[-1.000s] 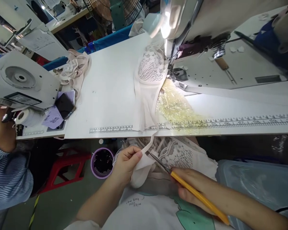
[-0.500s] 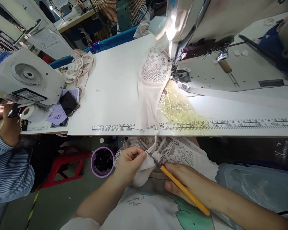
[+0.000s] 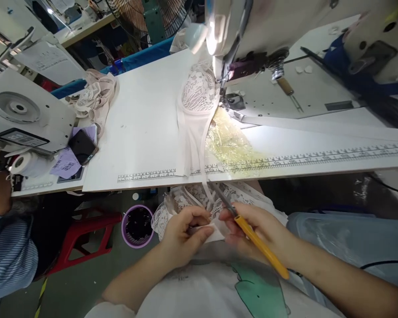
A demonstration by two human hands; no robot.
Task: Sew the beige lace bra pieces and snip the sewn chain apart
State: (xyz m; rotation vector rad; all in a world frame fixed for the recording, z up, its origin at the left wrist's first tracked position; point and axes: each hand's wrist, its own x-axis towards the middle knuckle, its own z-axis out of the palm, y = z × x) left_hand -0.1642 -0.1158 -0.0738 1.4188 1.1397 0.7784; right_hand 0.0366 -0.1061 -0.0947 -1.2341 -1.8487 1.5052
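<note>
My left hand (image 3: 185,232) pinches a piece of white fabric (image 3: 216,232) between thumb and forefinger, just below the table edge. In my right hand (image 3: 257,223) lies an orange-handled tool (image 3: 262,247) with a slim dark metal tip, pointing up and left; whether it is a scissors or a blade I cannot tell. My right fingertips are close to the same fabric. White lace fabric (image 3: 239,194) is bunched on my lap behind both hands. A lace bra cup piece (image 3: 199,95) lies under the sewing machine's presser foot, its narrow strap (image 3: 205,187) hanging over the edge.
The sewing machine (image 3: 285,26) fills the upper right. Crumpled yellowish plastic (image 3: 232,145) lies beside the lace piece. At left are another machine (image 3: 26,110), a phone (image 3: 82,146), a garment pile (image 3: 94,97) and a seated person's arm. A purple bin (image 3: 123,227) and red stool (image 3: 86,238) stand below.
The orange-handled tool has swung its tip up, away from the fabric at my left fingertips. My right hand has moved up slightly. The view has shifted to the right.
</note>
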